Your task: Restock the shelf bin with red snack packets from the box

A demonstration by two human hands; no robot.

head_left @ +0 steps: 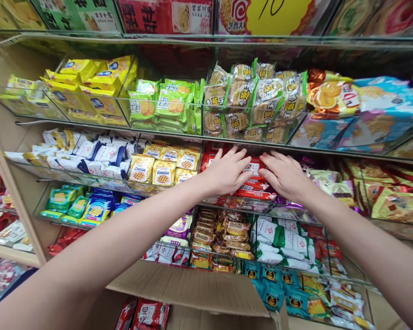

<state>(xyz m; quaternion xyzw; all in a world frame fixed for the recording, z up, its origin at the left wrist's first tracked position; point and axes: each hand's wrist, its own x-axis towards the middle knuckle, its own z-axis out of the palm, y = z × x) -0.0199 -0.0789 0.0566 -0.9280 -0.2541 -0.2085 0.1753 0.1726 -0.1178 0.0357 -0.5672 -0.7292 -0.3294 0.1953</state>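
Both hands reach into a shelf compartment of red snack packets with white lettering. My left hand lies over the left part of the packets, palm down, its fingers spread. On the right side of the same compartment, my right hand rests with fingers stretched toward the back. The hands partly hide the packets. Below my arms stands an open cardboard box, with similar red packets inside it.
Yellow cookie packets fill the compartment to the left. Overhead, a clear-fronted shelf holds round biscuits and green packets. Brown-wrapped snacks and white-and-green packets lie on the tier below. Clear dividers and front panels separate compartments.
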